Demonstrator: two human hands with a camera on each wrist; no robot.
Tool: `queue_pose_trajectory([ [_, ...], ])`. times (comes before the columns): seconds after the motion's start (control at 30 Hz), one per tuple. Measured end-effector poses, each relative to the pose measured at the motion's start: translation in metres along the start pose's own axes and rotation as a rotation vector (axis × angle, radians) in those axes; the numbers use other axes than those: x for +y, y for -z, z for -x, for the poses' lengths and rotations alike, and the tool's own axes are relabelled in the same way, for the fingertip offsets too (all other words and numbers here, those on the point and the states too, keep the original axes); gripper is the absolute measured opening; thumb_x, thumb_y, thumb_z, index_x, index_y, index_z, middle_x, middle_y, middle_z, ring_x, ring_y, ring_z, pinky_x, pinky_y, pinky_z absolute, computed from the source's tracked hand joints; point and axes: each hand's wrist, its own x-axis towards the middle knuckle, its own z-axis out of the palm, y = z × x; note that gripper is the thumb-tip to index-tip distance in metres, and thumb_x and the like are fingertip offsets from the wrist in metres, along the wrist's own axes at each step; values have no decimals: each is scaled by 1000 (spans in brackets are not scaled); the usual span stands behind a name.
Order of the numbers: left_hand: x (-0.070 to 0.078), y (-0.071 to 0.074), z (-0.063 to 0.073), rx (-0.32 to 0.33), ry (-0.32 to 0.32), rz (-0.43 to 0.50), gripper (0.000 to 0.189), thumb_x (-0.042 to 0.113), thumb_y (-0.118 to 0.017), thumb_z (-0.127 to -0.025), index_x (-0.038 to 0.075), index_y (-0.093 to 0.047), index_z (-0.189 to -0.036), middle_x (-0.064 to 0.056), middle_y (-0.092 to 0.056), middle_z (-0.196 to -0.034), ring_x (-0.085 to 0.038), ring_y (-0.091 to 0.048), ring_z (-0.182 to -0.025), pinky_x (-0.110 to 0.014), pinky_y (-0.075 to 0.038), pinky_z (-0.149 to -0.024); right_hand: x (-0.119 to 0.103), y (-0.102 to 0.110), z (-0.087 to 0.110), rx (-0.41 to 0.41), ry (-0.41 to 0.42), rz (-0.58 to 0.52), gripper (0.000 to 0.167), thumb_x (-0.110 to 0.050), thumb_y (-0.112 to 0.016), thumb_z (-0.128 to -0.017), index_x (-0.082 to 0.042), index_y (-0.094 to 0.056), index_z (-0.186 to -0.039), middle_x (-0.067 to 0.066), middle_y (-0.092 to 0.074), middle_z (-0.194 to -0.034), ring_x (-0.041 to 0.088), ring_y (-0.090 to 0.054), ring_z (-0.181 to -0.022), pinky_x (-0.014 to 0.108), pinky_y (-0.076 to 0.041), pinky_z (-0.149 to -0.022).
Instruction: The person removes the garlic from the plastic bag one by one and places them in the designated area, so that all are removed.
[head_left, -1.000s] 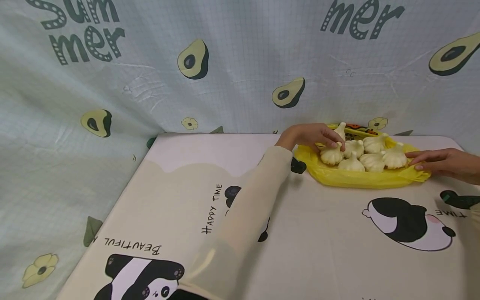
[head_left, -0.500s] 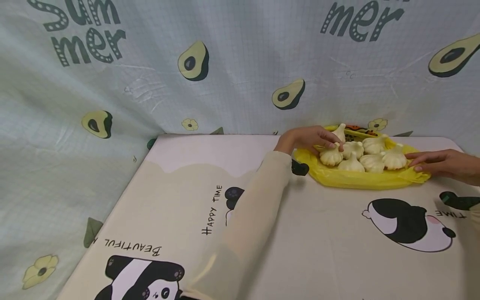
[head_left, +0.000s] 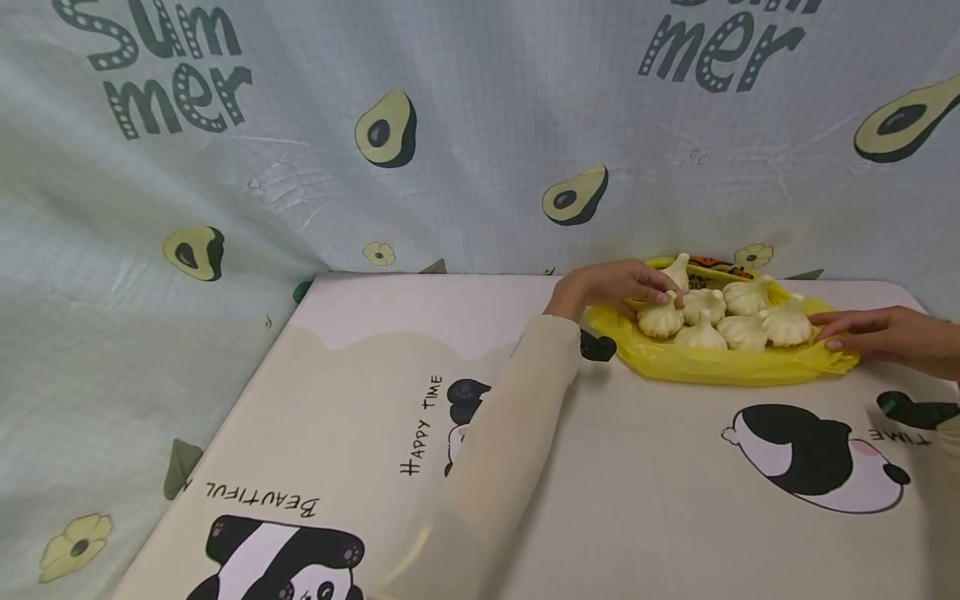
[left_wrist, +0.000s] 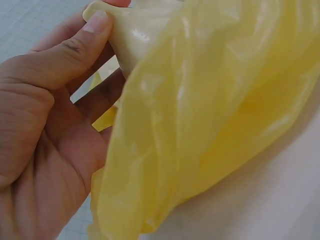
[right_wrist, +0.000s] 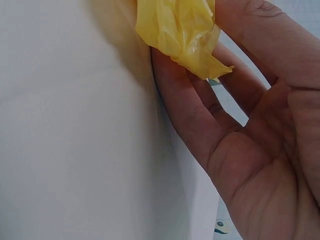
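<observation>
A yellow plastic bag (head_left: 720, 371) lies spread open at the back right of the table in the head view, with several whitish garlic bulbs (head_left: 701, 333) heaped on it. At its left end my left hand (head_left: 609, 283) pinches the stem of one garlic bulb (left_wrist: 137, 35), thumb on the tip, as the left wrist view shows; a fold of bag hides the bulb's lower part. Across the heap, my right hand (head_left: 892, 333) holds the bag's right end. In the right wrist view the crumpled bag corner (right_wrist: 182, 37) sits between thumb and fingers.
A pale table cover (head_left: 637, 467) printed with pandas and words spreads under everything. Behind and left hangs a light curtain (head_left: 465, 108) with avocado prints, close to the table's back edge. A dark strap piece (head_left: 597, 346) shows beside my left wrist.
The whole head view has shifted slightly down. Both hands keep their places at the bag's two ends, and the garlic bulbs lie as before.
</observation>
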Motion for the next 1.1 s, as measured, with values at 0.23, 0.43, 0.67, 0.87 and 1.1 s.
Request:
queue_pose_trajectory([
  [0.23, -11, 1, -10, -15, -63, -119, 28, 18, -51, -107, 7, -67, -126, 1, -60, -135, -8, -54, -120, -23, -50, -96, 3, -4, -1, -10, 11, -10, 42, -29, -64, -101, 8, -65, -121, 44, -15, -154, 64, -24, -133, 72, -37, -103],
  [0.43, -10, 2, -8, 4, -184, -408, 27, 20, -48, -109, 9, -66, -126, -1, -61, -131, -10, -51, -111, -16, -42, -94, 5, -10, -3, 5, 33, 8, 44, -31, -63, -101, 7, -65, -123, 41, -16, -156, 62, -27, -132, 68, -42, -101],
  [0.67, -1, -1, 13, 63, -246, -523, 29, 21, -46, -110, 15, -65, -131, 3, -64, -128, -13, -53, -94, -21, -44, -80, 3, -10, -3, 6, 57, 36, 47, -30, -63, -102, 9, -60, -128, 43, -18, -154, 65, -22, -134, 70, -39, -103],
  [0.87, 11, -14, 35, 84, -323, -620, 26, 20, -50, -108, 14, -66, -128, 3, -65, -128, -9, -55, -99, -17, -43, -86, 0, -5, 0, 10, 67, 73, 45, -28, -63, -102, 8, -61, -128, 43, -19, -154, 65, -23, -133, 66, -44, -100],
  [1.1, 16, -27, 67, 123, -367, -649, 25, 17, -51, -108, 13, -65, -127, 5, -65, -127, 0, -54, -121, -12, -39, -102, -6, -4, 2, 12, 76, 88, 44, -28, -64, -101, 7, -62, -128, 42, -19, -155, 66, -21, -135, 61, -47, -99],
])
